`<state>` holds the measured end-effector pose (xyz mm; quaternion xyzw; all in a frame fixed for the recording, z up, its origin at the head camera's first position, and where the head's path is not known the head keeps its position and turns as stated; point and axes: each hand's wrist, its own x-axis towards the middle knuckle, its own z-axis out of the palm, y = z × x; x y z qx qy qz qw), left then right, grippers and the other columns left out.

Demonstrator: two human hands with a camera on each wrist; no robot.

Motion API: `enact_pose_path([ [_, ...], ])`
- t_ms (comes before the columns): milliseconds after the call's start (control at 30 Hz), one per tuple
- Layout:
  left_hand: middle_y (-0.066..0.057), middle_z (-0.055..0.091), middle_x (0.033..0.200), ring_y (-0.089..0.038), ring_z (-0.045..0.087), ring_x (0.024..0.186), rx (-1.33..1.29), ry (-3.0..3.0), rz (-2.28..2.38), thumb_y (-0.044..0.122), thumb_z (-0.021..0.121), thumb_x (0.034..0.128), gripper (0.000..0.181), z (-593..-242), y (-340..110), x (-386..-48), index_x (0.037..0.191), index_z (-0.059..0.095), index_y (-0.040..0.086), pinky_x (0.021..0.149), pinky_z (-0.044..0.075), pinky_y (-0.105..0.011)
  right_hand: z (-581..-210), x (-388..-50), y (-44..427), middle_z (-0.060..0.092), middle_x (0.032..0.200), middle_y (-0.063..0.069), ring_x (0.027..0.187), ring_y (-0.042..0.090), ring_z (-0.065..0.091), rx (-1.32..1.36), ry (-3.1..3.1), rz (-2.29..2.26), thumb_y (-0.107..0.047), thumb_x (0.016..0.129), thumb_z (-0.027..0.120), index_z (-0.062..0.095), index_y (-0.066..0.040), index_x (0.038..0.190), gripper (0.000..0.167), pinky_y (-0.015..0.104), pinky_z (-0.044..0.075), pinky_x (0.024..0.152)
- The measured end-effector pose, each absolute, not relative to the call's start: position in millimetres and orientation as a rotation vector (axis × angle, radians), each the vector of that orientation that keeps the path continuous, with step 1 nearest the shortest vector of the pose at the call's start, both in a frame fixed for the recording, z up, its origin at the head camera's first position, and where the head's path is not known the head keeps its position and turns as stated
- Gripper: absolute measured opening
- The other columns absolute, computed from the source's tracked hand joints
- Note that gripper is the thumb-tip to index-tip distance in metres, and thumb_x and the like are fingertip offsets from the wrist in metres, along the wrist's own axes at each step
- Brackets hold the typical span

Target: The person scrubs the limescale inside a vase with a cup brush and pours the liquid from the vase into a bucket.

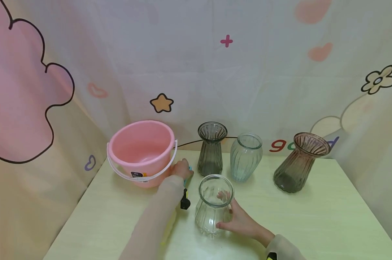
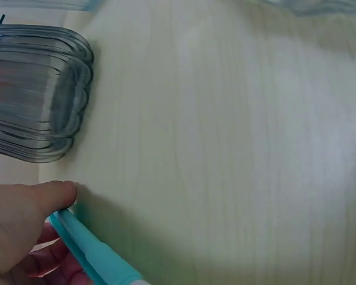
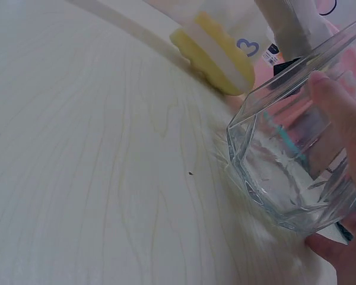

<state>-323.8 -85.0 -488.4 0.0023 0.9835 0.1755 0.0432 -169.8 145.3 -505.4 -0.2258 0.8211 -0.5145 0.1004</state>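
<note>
My left hand (image 1: 182,169) is beside the pink bucket (image 1: 152,168), its thumb and fingers on the turquoise handle (image 2: 92,249) of a sponge brush. The yellow sponge head (image 3: 216,53) with a pale stripe shows in the right wrist view; in the head view my left forearm partly covers it. A clear glass vase (image 1: 206,216) stands upright on the table in front, its wide rim facing up. My right hand (image 1: 243,221) grips this vase from the right, thumb on the near side and fingers round the far side.
Behind stand a grey ribbed vase (image 1: 210,159), a pale blue-green glass vase (image 1: 245,159) and, farther right, a brown flared vase (image 1: 293,169). The bucket's white handle (image 1: 163,171) hangs down at its front. A printed curtain (image 1: 196,72) backs the pale wooden table (image 1: 329,224).
</note>
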Motion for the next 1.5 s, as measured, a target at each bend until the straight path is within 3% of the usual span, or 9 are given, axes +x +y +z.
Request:
enact_pose_path([
  [233,-0.022,0.055,0.108,-0.034,0.057,0.096,0.014,3.028,0.526,0.026,0.066,0.0815,0.047,-491.2,-83.2,-321.1,0.113,0.050,-0.004,0.083,0.047,-0.043,-503.6,-168.1,144.4,0.034,0.144,0.011,0.136,0.028,0.025,-0.629,2.392,-1.552,-0.023,0.069,0.080,0.018,-0.011,0.143,0.097,0.052,0.035,0.100],
  [400,-0.021,0.051,0.113,-0.037,0.054,0.100,0.089,3.050,0.467,0.027,0.068,0.0805,0.054,-485.8,-82.1,-317.9,0.122,0.047,-0.002,0.085,0.046,-0.045,-503.6,-168.3,143.6,0.033,0.144,0.011,0.135,0.027,0.025,-0.626,2.391,-1.562,-0.024,0.067,0.080,0.019,-0.013,0.142,0.097,0.050,0.035,0.101],
  [600,-0.016,0.053,0.110,-0.033,0.055,0.095,0.269,3.064,0.505,0.030,0.067,0.0815,0.047,-462.1,-83.5,-302.5,0.116,0.050,0.002,0.078,0.047,-0.043,-502.3,-166.9,140.4,0.037,0.142,0.012,0.135,0.030,0.028,-0.596,2.442,-1.555,-0.027,0.065,0.082,0.011,-0.014,0.144,0.107,0.059,0.034,0.098],
  [800,-0.007,0.053,0.112,-0.024,0.055,0.099,0.350,2.973,0.553,0.037,0.062,0.0844,0.047,-438.1,-95.5,-270.9,0.120,0.050,0.009,0.084,0.046,-0.039,-503.8,-166.3,136.3,0.038,0.143,0.009,0.134,0.028,0.029,-0.595,2.457,-1.562,-0.029,0.065,0.082,0.006,-0.015,0.144,0.111,0.060,0.032,0.098],
  [1033,-0.008,0.057,0.112,-0.022,0.053,0.103,0.564,2.948,0.773,0.030,0.064,0.0843,0.039,-426.2,-112.2,-238.9,0.115,0.054,0.007,0.089,0.044,-0.036,-501.8,-167.6,135.5,0.040,0.141,0.009,0.133,0.031,0.031,-0.647,2.530,-1.544,-0.025,0.065,0.082,0.021,-0.013,0.142,0.099,0.060,0.037,0.094],
  [1200,-0.008,0.059,0.103,-0.025,0.058,0.091,0.680,2.999,0.926,0.020,0.068,0.0817,0.032,-416.9,-125.7,-218.5,0.107,0.057,0.004,0.080,0.049,-0.035,-500.7,-168.3,134.3,0.040,0.142,0.009,0.133,0.031,0.030,-0.651,2.560,-1.544,-0.023,0.064,0.083,0.029,-0.012,0.139,0.092,0.060,0.037,0.093],
  [1500,-0.005,0.064,0.095,-0.020,0.060,0.083,0.676,3.192,1.069,0.021,0.068,0.0813,0.025,-386.9,-170.0,-189.4,0.102,0.060,0.009,0.071,0.049,-0.034,-494.8,-173.6,130.9,0.044,0.138,0.003,0.129,0.030,0.037,-0.677,2.692,-1.489,-0.027,0.061,0.084,0.037,-0.018,0.134,0.088,0.056,0.043,0.088],
])
